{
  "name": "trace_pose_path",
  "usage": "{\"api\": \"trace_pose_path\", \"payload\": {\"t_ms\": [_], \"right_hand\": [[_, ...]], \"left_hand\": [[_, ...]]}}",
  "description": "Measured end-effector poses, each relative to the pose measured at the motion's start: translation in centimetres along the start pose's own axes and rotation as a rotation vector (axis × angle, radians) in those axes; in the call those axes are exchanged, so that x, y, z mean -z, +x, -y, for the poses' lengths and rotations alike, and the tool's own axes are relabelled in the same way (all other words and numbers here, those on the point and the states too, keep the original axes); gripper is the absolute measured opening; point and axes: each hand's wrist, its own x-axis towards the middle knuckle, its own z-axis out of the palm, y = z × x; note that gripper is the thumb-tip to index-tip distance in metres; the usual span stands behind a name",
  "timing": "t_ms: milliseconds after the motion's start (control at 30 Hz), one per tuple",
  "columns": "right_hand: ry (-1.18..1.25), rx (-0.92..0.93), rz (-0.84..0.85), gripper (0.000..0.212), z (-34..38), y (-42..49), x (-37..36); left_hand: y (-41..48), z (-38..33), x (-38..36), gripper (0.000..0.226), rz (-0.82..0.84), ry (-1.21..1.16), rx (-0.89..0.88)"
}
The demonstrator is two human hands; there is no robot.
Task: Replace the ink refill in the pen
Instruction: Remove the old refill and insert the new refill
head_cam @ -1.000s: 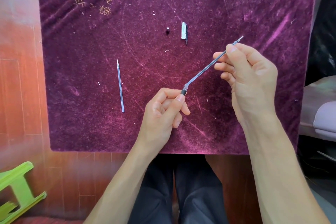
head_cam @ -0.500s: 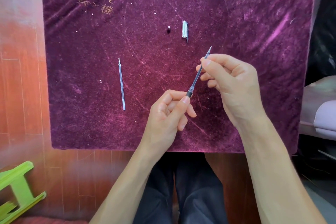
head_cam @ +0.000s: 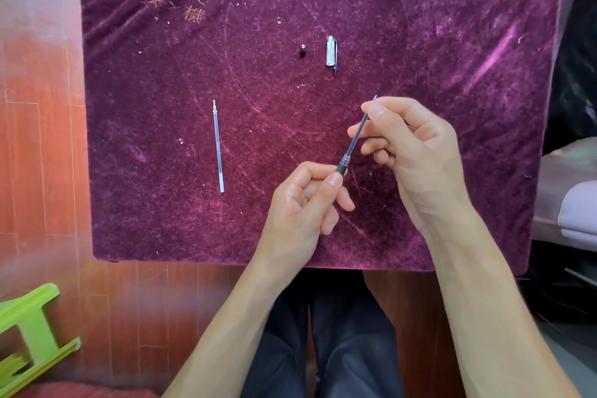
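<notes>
My left hand (head_cam: 303, 203) grips the pen barrel (head_cam: 342, 167) by its dark grip; only the threaded front end shows above my thumb. A thin refill (head_cam: 358, 132) sticks out of that end, slanting up to the right, its metal tip just past my right fingertips. My right hand (head_cam: 410, 152) pinches the refill near the tip. A second, clear refill (head_cam: 218, 145) lies flat on the purple cloth to the left. The clear pen cap (head_cam: 331, 52) with a dark clip and a small black tip piece (head_cam: 303, 48) lie farther back.
The purple velvet cloth (head_cam: 452, 42) covers a small table with red wood floor to the left. A green plastic stool (head_cam: 29, 333) lies at the lower left. A pale cushioned seat (head_cam: 571, 197) is at the right edge. My dark-trousered legs are under the table's near edge.
The refill has slid deeper into the barrel, so much less of it shows. My right hand moved down and left toward my left hand, and the refill now stands steeper.
</notes>
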Motion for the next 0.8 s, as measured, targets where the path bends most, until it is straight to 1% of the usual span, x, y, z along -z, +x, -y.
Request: {"api": "trace_pose_path", "payload": {"t_ms": [167, 333, 533, 800], "right_hand": [[-0.031, -0.014, 0.043, 0.011, -0.6, -0.2, 0.0], [-0.026, -0.036, 0.112, 0.007, -1.2, -0.6, 0.0], [-0.021, -0.05, 0.169, 0.009, -1.5, -0.5, 0.1], [-0.017, -0.056, 0.171, 0.01, -1.8, -0.4, -0.2]], "left_hand": [[0.2, -0.4, -0.1, 0.02, -0.024, -0.009, 0.005], [0.4, -0.8, -0.1, 0.018, -0.04, -0.01, 0.007], [0.6, -0.9, -0.1, 0.017, -0.038, -0.022, 0.001], [0.9, -0.8, 0.0, 0.019, -0.046, -0.018, 0.0]]}}
